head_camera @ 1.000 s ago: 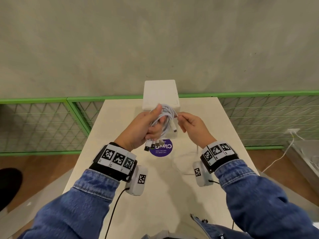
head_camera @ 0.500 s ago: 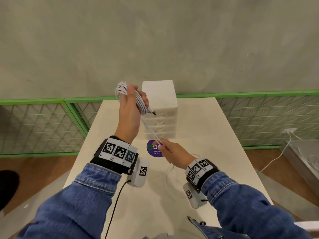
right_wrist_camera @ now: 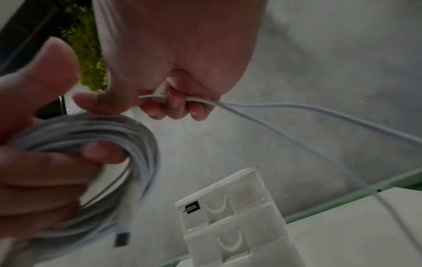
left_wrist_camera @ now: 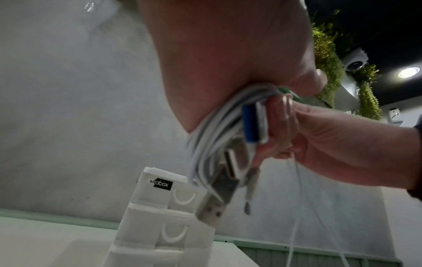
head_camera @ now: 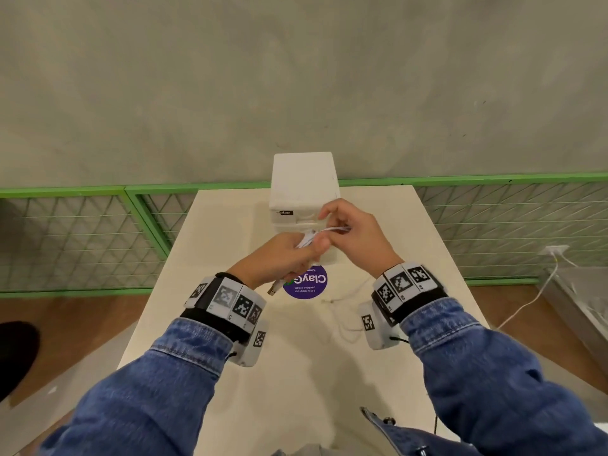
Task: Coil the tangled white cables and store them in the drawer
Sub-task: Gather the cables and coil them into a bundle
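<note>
My left hand is raised over the table, fingers curled round the white cable coil. Just beside it, my right hand pinches a loose strand. Beyond my fingertips stands the drawer unit.

The left hand grips a bundle of white cables, USB plugs dangling just above the white drawer unit; the right hand touches the bundle
</note>
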Motion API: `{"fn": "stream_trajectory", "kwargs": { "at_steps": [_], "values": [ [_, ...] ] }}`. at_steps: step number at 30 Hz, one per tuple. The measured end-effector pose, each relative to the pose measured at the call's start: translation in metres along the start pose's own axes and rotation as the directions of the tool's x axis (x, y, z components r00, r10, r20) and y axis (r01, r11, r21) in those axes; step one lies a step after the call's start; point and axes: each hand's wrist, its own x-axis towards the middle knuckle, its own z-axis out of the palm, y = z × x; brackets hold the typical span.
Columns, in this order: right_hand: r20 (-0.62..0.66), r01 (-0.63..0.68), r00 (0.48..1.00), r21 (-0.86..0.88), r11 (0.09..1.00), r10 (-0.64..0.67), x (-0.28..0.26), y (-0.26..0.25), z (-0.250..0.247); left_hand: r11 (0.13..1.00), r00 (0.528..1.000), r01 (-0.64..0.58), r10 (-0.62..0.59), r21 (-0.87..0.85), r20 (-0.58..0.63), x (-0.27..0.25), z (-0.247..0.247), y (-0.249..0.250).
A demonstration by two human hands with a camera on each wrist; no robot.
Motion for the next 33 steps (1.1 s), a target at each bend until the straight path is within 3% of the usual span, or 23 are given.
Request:
{"fn": "stream_trajectory", "kwargs": {
  "at_steps": [5,12,19,24,26,28,31,32,33],
  "values": [
    [-0.074,-0.064,0.994,0.132,0.989,0.074,-0.001,0.018,-0.010,0.974,0.998,-0.043,0.053,-0.223,0.042,-0.007,-0.005,0.012],
    [-0.044,-0.100,0.994,0.043,0.994,0.102,-0.011,0.039,0.004,0.858,0.979,-0.159,0.202,-0.488,0.036,-0.008,-0.003,0.027],
    [0.027,-0.123,0.992,-0.054,0.991,0.124,-0.024,0.052,0.021,0.699,0.961,-0.263,0.249,-0.665,-0.119,-0.005,-0.008,0.046],
    [0.172,-0.172,0.963,-0.213,0.962,0.210,-0.041,0.064,0.037,0.565,0.894,-0.447,0.258,-0.694,-0.366,0.000,-0.013,0.059],
    [0.228,-0.201,0.939,-0.249,0.947,0.259,-0.048,0.066,0.040,0.577,0.849,-0.509,0.214,-0.639,-0.483,0.003,-0.015,0.060],
    [0.268,-0.184,0.927,-0.284,0.941,0.262,-0.050,0.062,0.041,0.646,0.791,-0.537,0.162,-0.543,-0.590,0.007,-0.016,0.056],
    [0.317,-0.068,0.935,-0.283,0.957,0.160,-0.047,0.045,0.038,0.849,0.681,-0.502,0.268,-0.167,-0.681,0.015,-0.019,0.034],
    [0.319,-0.011,0.942,-0.280,0.960,0.104,-0.045,0.037,0.037,0.899,0.681,-0.438,0.311,-0.029,-0.663,0.020,-0.021,0.022],
    [0.313,0.049,0.949,-0.275,0.960,0.042,-0.043,0.030,0.035,0.933,0.712,-0.356,0.313,0.061,-0.629,0.024,-0.022,0.010]
  ]
}}
